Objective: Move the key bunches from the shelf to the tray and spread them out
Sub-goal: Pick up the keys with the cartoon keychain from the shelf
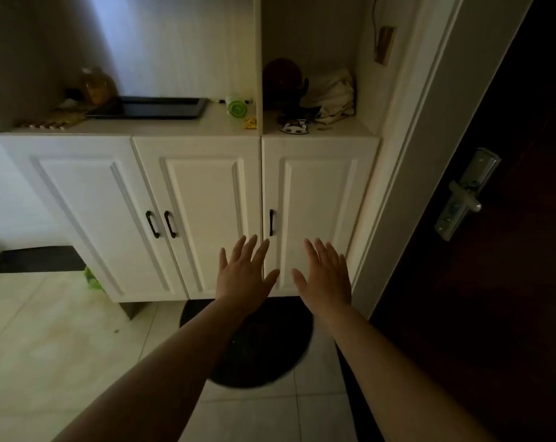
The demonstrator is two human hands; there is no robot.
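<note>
A dark rectangular tray point(162, 107) lies on the left part of the white cabinet top. In the right shelf compartment, a black-and-white charm point(295, 127) lies at the front edge, with small dark items behind it that could be key bunches; the dim light hides detail. A small yellow tag point(250, 123) lies by the divider on the left side. My left hand point(243, 272) and my right hand point(326, 275) are stretched out flat, palms down, fingers apart, in front of the lower cabinet doors and well below the shelf. Both hold nothing.
A green roll point(236, 107) sits right of the tray. A plastic bag point(96, 86) and clutter stand at its left. A dark round object point(281, 74) and a white cloth bag point(332, 94) fill the right compartment's back. A dark door point(493, 218) with a metal handle is at right; a round dark mat point(257, 342) is underfoot.
</note>
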